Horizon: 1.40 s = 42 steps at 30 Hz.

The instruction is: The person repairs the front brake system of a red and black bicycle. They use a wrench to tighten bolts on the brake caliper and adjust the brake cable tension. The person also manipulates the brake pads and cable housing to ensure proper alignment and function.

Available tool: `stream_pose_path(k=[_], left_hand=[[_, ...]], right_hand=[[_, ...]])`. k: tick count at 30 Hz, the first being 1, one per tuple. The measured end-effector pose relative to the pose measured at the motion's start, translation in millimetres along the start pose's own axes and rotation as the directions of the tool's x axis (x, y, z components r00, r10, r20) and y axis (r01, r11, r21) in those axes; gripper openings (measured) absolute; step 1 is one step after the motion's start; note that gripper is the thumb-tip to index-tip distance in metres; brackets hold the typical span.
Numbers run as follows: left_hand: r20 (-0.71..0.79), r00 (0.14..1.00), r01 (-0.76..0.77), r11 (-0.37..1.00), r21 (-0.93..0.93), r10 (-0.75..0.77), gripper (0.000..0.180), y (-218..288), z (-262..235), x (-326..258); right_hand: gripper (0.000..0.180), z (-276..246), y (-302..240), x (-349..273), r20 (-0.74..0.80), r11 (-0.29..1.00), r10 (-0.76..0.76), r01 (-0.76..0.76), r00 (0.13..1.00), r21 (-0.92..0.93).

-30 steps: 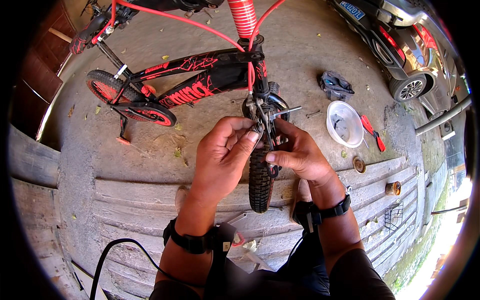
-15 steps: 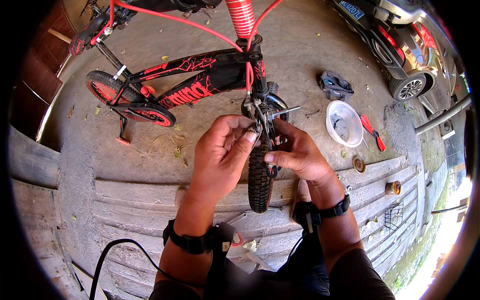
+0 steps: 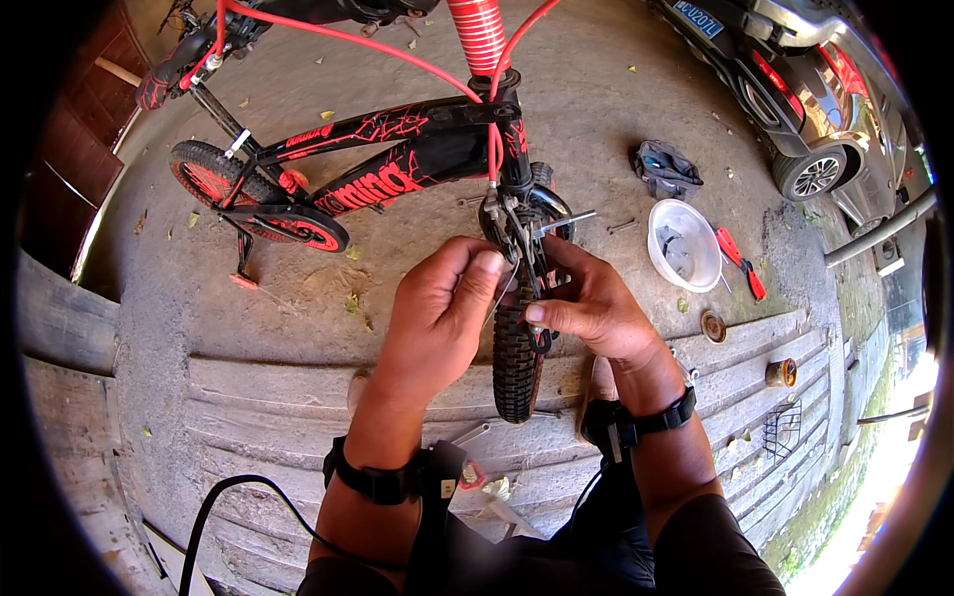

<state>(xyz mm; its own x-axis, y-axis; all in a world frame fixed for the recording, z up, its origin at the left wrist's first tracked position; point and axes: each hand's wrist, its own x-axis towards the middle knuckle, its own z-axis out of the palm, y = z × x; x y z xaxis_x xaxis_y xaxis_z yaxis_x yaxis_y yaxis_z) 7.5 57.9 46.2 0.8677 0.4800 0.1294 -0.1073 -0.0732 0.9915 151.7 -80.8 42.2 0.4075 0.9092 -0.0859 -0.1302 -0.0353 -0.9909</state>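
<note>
A black and red bicycle [image 3: 388,177] stands before me, its knobby front tyre [image 3: 515,382] pointing at me. My left hand [image 3: 437,308] is closed in a pinch at the left side of the front brake [image 3: 518,223]; what lies between its fingertips is mostly hidden. A thin wire [image 3: 501,292] shows just below that thumb. From the right, my right hand [image 3: 608,316] closes thumb and fingers round the lower part of a brake arm. A silver rod-like tool [image 3: 570,222] sticks out to the right at the brake, above my right hand.
On the concrete to the right are a white plastic bowl [image 3: 670,223], red-handled pliers [image 3: 743,264] and a dark open bag [image 3: 668,170]. Wooden planks [image 3: 278,382] run beneath the front wheel, with a rusty tin [image 3: 781,373] on them. A car [image 3: 825,109] is parked at upper right.
My left hand has shifted slightly, its thumb moving up and a little left, leaving the thin wire below it more visible. My right hand and the bicycle look unchanged.
</note>
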Motion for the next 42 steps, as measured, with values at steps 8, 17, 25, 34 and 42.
stream_pose_path(k=[8,17,25,34,42], left_hand=[[-0.084,0.996,-0.021,0.997,-0.079,0.014,0.016,3,5,1],[-0.112,0.993,-0.050,0.997,-0.052,0.044,0.014,3,6,0],[-0.134,0.977,-0.164,0.986,0.037,0.167,0.020,-1,8,0],[-0.115,0.982,-0.137,0.985,0.105,0.149,0.016,2,6,1],[-0.128,0.982,-0.115,0.976,0.183,0.139,0.015,9,4,0]], right_hand=[[0.077,0,0,-1,-0.007,1.000,0.000,0.000,1.000,-0.002],[0.080,-1,2,0,-0.011,0.999,-0.022,0.022,1.000,-0.044],[0.079,1,3,2,0.000,0.999,-0.029,0.029,1.000,-0.024],[0.078,0,6,2,-0.017,0.997,-0.047,0.046,0.999,-0.062],[0.072,-1,3,2,0.002,0.998,-0.035,0.035,0.999,-0.060]])
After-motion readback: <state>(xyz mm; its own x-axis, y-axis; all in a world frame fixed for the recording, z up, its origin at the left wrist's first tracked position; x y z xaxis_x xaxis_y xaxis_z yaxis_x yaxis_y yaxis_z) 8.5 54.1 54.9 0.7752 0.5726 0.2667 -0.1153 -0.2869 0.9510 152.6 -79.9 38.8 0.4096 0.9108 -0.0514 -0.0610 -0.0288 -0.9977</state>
